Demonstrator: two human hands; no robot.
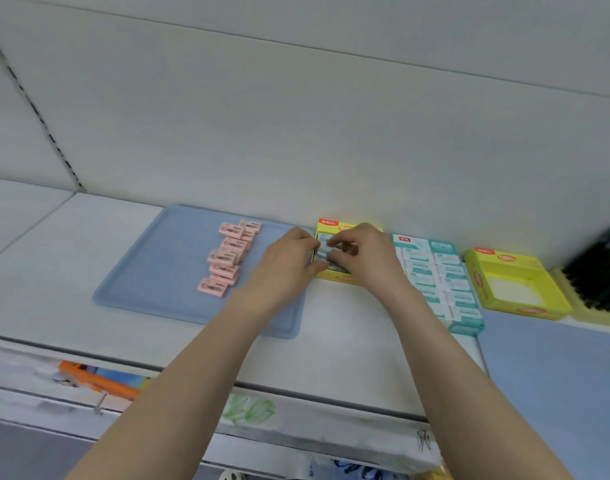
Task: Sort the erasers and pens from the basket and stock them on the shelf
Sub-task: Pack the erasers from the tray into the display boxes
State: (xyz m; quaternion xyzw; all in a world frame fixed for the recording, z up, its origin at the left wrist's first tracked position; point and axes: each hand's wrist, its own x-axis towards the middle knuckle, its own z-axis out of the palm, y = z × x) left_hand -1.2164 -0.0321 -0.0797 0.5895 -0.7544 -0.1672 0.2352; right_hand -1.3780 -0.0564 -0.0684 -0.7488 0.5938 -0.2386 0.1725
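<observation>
**Hands**
- Left hand [286,263]: reaches in from the left side of the open yellow cardboard box [327,224]. The fingers are curled, and fingertips and thumb pinch the grey-wrapped erasers [325,253] at the box's left edge. The wrist lies over the right rim of the tray.
- Right hand [365,258]: comes over the same box from the right. The fingers are bent narrow and close on the same cluster of grey-wrapped erasers, and its fingertips almost meet those of the left hand. The palm and wrist hide most of the box's interior, so the number of erasers inside cannot be told.

**Task items**
- The grey-wrapped erasers are inside the yellow cardboard box, which stands on the white shelf [348,344] against the white back panel [296,116].
- Pink rectangular erasers [227,259]: a loose, overlapping column on the flat pale-blue plastic tray [151,271], left of the hands and not touched by them.
- Teal-and-white wrapped erasers [431,271]: packed in rows that fill a teal cardboard box [466,328], just right of the right forearm.

**Surroundings**
- A second yellow cardboard box [554,294], further right, shows its bare pale floor.
- Black ribbed objects [603,268] stand at the far right edge. They are blurred and I cannot tell what they are.
- A pale-blue flat sheet [556,382] lies on the shelf at lower right.
- Below the shelf's front edge are an orange object [95,380] and printed packaging, both indistinct.
</observation>
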